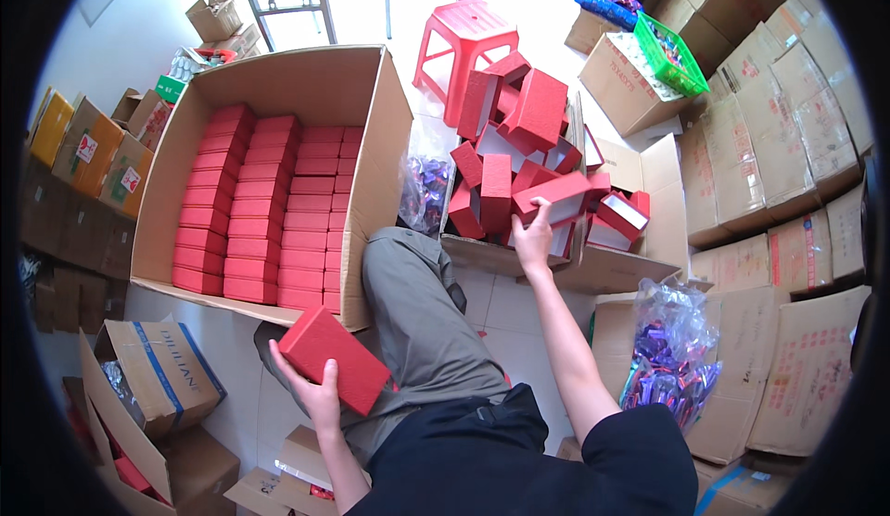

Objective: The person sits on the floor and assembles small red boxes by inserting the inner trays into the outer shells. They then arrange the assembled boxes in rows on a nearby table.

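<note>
My left hand (322,388) grips a closed red box (341,356) above my left thigh, beside the big open carton (385,191) packed with stacked red boxes (252,210). My right hand (531,238) reaches over the long carton (505,253) heaped with loose red lids and bases, fingers at a red box piece (561,194), though I can't tell whether they're pinching it; the pile hides its lower layers, and the big carton's edge cuts off a clear bag of purple packets (428,182).
</note>
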A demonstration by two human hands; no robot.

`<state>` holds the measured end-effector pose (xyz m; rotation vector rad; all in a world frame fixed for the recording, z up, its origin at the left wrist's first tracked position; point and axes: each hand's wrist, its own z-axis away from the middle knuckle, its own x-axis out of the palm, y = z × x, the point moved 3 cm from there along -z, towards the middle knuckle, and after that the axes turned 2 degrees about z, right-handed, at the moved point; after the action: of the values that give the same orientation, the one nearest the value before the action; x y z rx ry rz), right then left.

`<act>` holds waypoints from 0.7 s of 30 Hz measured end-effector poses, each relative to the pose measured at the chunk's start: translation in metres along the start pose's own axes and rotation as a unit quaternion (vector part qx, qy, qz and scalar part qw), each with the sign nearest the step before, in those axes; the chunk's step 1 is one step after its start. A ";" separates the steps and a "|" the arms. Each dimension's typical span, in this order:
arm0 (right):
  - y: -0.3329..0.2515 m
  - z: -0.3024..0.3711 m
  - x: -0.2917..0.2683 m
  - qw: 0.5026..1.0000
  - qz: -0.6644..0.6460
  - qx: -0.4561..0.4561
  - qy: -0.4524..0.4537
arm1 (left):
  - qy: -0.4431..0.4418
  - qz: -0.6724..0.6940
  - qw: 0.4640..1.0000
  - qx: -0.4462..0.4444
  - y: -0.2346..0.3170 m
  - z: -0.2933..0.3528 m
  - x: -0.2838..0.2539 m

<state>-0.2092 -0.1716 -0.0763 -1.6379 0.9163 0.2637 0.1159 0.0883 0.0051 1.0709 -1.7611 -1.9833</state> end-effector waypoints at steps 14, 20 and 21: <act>0.018 0.042 -0.004 1.000 -0.017 0.001 -0.017 | -0.157 0.154 0.975 -0.025 0.011 0.017 0.026; -0.063 0.125 -0.006 0.892 -0.302 0.009 -0.337 | -0.173 0.263 0.948 -0.051 0.016 0.014 0.037; -0.082 0.145 -0.006 0.832 -0.313 -0.038 -0.456 | -0.187 0.291 0.936 -0.061 0.018 0.014 0.039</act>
<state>-0.1135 -0.0367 -0.0550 -1.5254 -0.3674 0.5556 0.0756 0.0697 0.0085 0.0906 -1.8159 -1.9393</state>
